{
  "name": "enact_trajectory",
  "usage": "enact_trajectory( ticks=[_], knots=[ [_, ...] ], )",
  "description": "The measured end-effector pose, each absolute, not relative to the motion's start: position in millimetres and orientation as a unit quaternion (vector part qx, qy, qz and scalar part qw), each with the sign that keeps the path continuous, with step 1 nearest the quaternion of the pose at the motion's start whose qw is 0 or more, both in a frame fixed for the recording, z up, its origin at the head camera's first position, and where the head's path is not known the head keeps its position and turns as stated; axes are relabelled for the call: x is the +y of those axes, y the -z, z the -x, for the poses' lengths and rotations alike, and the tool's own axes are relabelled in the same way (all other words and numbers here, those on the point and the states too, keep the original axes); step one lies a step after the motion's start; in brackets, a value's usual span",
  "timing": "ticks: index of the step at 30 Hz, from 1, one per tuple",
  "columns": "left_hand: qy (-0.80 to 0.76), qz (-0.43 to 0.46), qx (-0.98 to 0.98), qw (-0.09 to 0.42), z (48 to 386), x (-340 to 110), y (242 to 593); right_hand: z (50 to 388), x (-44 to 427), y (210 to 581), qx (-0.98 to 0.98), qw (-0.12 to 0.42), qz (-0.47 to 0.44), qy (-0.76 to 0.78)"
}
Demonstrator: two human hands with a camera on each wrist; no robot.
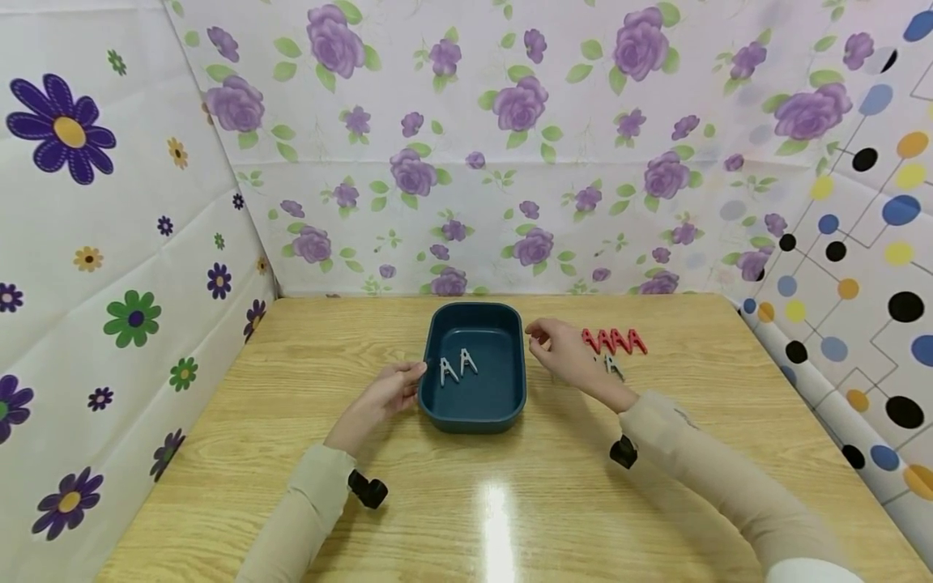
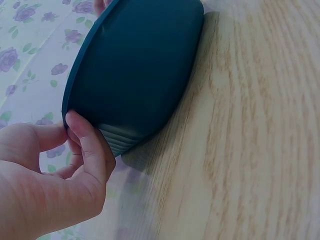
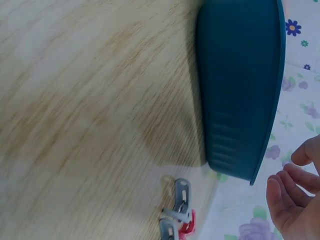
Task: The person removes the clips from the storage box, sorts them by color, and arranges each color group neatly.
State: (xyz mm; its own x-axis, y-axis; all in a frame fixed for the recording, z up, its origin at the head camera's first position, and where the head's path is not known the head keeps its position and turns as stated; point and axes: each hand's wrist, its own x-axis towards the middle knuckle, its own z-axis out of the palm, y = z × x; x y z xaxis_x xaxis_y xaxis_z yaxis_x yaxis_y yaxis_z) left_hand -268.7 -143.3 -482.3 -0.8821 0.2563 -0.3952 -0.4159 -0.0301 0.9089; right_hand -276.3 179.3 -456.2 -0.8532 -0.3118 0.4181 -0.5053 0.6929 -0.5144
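A dark teal tray (image 1: 474,426) lies on the table, with two pale grey clothespins (image 1: 448,372) on its inside at the left. My left hand (image 1: 388,390) pinches the tray's left rim between thumb and fingers, as the left wrist view also shows. Just off the tray's right side, my right hand (image 1: 570,354) hovers with loosely bent fingers; the right wrist view shows nothing in it. Behind that hand are several red clothespins (image 1: 615,341) in a row. A grey clothespin (image 1: 614,368) lies in front of them, with another beside it partly hidden by the hand.
The wooden table (image 1: 306,348) reaches back to a floral curtain (image 1: 474,219). Flower-patterned cloth (image 1: 146,243) hangs on the left side and dotted cloth (image 1: 860,267) on the right. A small black camera sits at each wrist.
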Motion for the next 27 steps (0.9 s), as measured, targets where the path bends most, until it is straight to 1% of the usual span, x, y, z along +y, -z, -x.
enact_trajectory(
  ticks=[2, 4, 10, 18, 27],
  knots=[
    [-0.718, 0.058, 0.653, 0.234, 268.6, -143.8, 482.5, 277.3, 175.3, 456.3, -0.906, 0.166, -0.236, -0.311],
    [-0.722, 0.054, 0.650, 0.233, 268.4, -144.0, 482.6, 279.0, 171.9, 457.4, -0.905, 0.170, -0.243, -0.305],
    [-0.723, 0.046, 0.649, 0.232, 267.3, -144.1, 482.6, 280.4, 162.4, 455.7, -0.905, 0.124, -0.247, -0.323],
    [-0.718, 0.056, 0.655, 0.229, 267.3, -143.4, 482.1, 281.6, 149.2, 455.2, -0.898, 0.121, -0.285, -0.312],
    [-0.715, 0.062, 0.656, 0.233, 266.5, -143.7, 480.7, 282.5, 136.3, 456.6, -0.914, 0.069, -0.286, -0.279]
  ],
)
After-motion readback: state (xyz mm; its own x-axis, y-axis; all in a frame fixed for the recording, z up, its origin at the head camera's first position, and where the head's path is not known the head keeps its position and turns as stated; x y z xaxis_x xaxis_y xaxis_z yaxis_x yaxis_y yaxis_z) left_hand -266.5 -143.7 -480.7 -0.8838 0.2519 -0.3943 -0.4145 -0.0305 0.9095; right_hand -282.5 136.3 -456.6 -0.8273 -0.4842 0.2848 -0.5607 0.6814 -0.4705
